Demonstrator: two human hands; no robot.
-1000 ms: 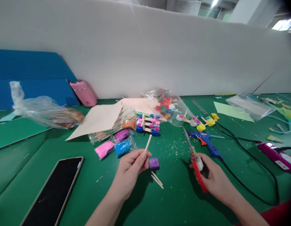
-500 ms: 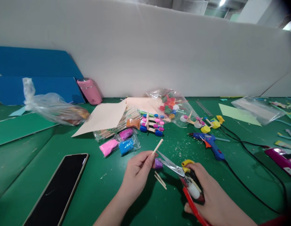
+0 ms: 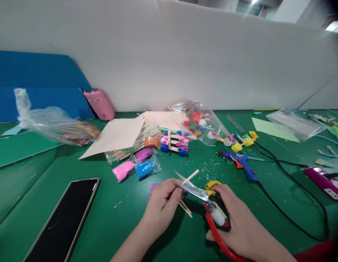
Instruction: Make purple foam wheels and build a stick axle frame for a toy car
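Observation:
Between the thumb and fingers of my left hand [image 3: 162, 203] is a thin wooden stick [image 3: 193, 175], its free end pointing up and right. My right hand [image 3: 237, 222] grips a pair of scissors [image 3: 197, 193] with one yellow and one red handle. The parted blades lie around the stick close to my left fingertips. Something white and dark is also tucked by the right palm, partly hidden. Two short wooden sticks [image 3: 186, 209] lie on the table under the blades. Behind my left hand a purple object [image 3: 153, 187] shows in part.
A blue glue gun [image 3: 241, 162] with a black cord lies right of centre. Small clay packets [image 3: 145, 169] and a model of sticks with coloured pieces [image 3: 175, 143] are further back. A phone [image 3: 63, 220] lies at left, a pink bottle [image 3: 99, 104] by the white wall.
The scissor blades have moved onto the stick and now straddle it. My left hand has turned the stick further to the right. The view has shifted slightly.

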